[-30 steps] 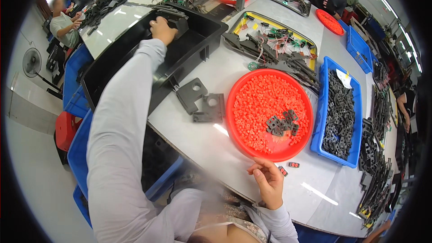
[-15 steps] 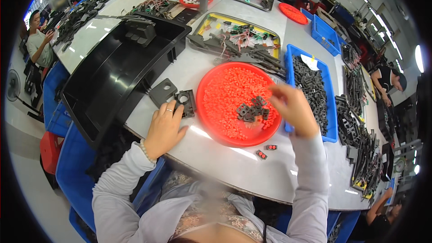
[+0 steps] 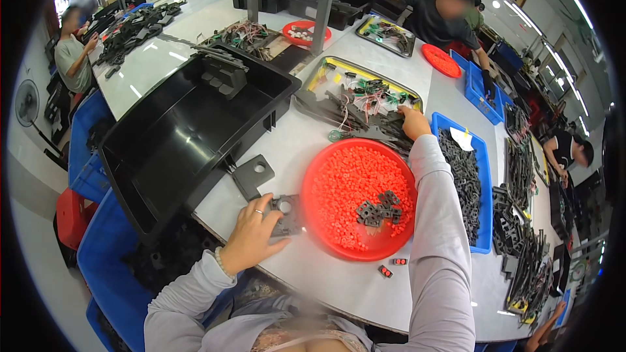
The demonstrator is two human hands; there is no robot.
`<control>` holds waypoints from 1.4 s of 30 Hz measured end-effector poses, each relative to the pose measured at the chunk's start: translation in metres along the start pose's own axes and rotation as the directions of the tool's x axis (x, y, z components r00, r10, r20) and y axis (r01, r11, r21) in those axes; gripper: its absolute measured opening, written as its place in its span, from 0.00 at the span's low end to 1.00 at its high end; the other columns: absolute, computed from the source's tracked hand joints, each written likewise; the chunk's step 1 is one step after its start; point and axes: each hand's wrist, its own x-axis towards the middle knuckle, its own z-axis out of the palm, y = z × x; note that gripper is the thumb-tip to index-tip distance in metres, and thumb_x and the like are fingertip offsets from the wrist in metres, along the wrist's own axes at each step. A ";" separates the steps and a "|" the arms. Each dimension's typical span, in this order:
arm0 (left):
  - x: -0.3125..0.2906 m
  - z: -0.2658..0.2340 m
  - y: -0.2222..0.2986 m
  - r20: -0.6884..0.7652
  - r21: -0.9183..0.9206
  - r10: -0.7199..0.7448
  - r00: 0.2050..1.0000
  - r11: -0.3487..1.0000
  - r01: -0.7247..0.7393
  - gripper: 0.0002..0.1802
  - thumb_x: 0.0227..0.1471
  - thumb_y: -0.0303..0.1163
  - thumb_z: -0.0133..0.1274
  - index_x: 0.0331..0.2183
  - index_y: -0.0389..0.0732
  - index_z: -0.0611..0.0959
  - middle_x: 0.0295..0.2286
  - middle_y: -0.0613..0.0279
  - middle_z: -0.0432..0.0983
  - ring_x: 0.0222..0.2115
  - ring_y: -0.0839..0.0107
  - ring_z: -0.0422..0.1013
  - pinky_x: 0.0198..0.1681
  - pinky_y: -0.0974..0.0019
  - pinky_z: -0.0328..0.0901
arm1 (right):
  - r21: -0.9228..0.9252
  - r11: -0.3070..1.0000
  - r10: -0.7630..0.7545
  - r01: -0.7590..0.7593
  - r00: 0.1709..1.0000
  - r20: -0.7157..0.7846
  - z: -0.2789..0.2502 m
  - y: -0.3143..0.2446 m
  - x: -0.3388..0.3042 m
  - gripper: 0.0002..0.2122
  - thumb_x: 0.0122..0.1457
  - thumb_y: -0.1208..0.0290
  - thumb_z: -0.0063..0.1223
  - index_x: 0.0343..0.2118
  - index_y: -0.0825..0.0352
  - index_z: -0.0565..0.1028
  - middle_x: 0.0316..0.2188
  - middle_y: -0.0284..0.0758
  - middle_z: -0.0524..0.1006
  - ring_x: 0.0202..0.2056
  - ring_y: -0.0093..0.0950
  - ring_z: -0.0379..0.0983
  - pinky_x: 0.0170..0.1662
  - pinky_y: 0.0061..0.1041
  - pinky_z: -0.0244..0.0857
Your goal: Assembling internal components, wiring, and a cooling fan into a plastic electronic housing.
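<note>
My left hand (image 3: 251, 234), with a ring and a bead bracelet, has its fingertips closed on the edge of a dark plastic plate with a round hole (image 3: 287, 212), flat on the table and a little blurred. Touching the black tub, a second dark part with a hole (image 3: 254, 175) lies just beyond. My right hand (image 3: 415, 122) reaches over the dark long pieces at the near right corner of a yellow-edged tray (image 3: 319, 72). Its fingers are bent together; what they pinch is hidden. Between my arms sits a red bowl (image 3: 313, 234) of small red pieces, with several black blocks (image 3: 378, 212) on top.
Two small black blocks with red inserts (image 3: 386, 272) lie before the bowl. A large black tub (image 3: 169, 137) stands left; a blue bin (image 3: 482, 221) of black parts is right of my right forearm. A metal post (image 3: 325, 10) rises behind. A co-worker (image 3: 443, 16) reaches across the far side.
My right hand has gone from over the red bowl out to the tray's near corner. My left hand and the plate have shifted slightly toward me. The view has tilted up.
</note>
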 end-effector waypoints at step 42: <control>-0.008 0.002 0.009 -0.037 -0.378 -0.328 0.944 0.879 0.291 0.25 0.40 0.29 0.61 0.40 0.35 0.69 0.24 0.56 0.71 0.22 0.65 0.70 0.26 0.66 0.64 | 0.115 0.984 -0.124 0.136 0.987 -0.102 -0.178 -0.028 -0.033 0.14 0.50 0.63 0.52 0.32 0.70 0.79 0.29 0.47 0.78 0.34 0.40 0.76 0.41 0.32 0.66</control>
